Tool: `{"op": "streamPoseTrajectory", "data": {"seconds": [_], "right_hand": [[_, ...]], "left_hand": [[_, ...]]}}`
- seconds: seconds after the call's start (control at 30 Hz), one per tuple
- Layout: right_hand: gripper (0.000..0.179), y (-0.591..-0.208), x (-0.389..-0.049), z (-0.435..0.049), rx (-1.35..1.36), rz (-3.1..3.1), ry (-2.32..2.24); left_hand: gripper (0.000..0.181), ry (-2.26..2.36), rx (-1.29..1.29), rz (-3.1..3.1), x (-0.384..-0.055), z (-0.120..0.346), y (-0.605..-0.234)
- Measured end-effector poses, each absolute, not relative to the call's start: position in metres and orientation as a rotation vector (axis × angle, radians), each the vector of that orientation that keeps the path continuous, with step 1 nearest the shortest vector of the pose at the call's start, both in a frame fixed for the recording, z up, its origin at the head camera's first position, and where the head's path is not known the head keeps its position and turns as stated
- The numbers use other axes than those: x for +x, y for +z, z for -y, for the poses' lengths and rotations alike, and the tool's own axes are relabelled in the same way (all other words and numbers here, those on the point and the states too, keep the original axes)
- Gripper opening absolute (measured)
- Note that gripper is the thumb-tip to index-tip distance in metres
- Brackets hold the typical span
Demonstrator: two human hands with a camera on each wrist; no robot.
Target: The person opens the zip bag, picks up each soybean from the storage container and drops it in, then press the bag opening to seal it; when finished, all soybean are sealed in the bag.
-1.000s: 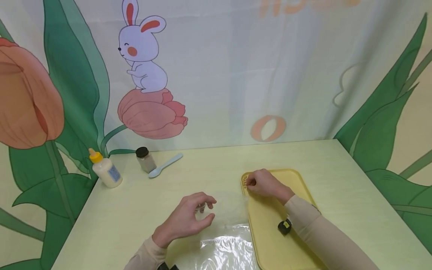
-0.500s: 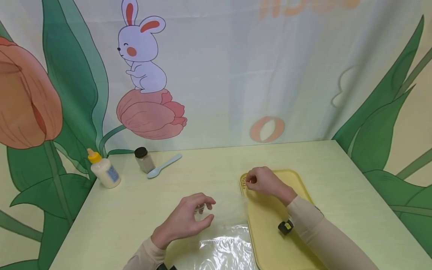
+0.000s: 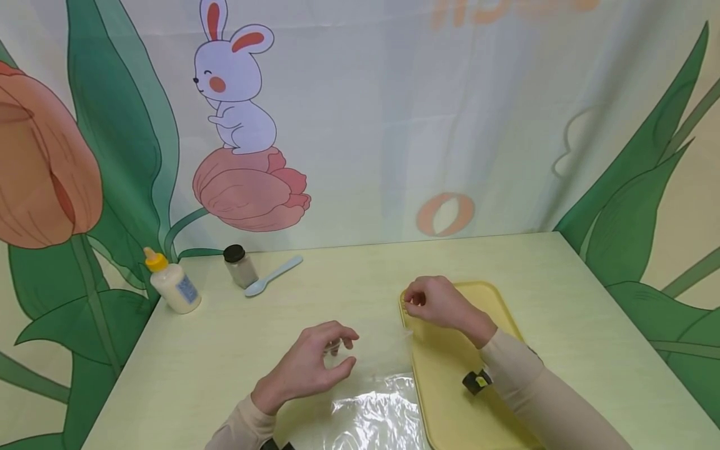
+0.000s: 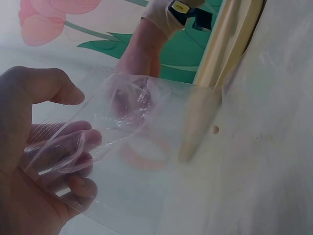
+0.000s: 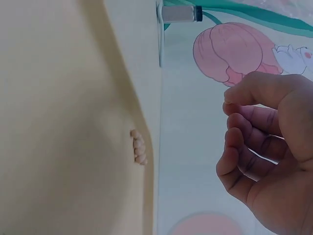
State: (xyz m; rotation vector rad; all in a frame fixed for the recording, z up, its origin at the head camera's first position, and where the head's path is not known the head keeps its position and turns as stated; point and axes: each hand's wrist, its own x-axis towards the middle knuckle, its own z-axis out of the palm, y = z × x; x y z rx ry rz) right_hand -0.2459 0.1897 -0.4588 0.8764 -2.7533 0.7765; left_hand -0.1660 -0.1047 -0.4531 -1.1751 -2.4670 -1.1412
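The left hand [image 3: 309,365] is loose and wide, its curved fingers touching a clear bag [image 4: 151,191], maybe so it won't flop flat. The bag is on the nine o'clock side of the yellow tray [image 3: 450,412]. The right hand [image 3: 441,303] has finger and thumb tips together; one can't tell if they pinch anything. Little tan bits [image 5: 140,149] sit at the tray's eleven o'clock, where its raised edge probably stops them rolling off.

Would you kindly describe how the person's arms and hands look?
The right sleeve and left sleeve are beige. The left hand and right hand are ungloved. A black device with a yellow marking is worn at the right wrist; a black part at the left wrist is partly cropped.
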Motion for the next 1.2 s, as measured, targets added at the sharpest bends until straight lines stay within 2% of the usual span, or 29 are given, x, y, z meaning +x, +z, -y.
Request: {"op": "streamPoseTrajectory", "data": {"seconds": [0.83,1.2], "right_hand": [[0.004,-0.415,-0.205,-0.165,1.049,2.607,0.855],[0.005,-0.411,-0.197,-0.158,1.137,2.542,0.876]], "left_hand": [[0.028,-1.153,-1.170,2.458,-0.168,0.106,-0.456],[0.029,-1.154,-1.160,2.474,-0.168,0.106,-0.455]]}}
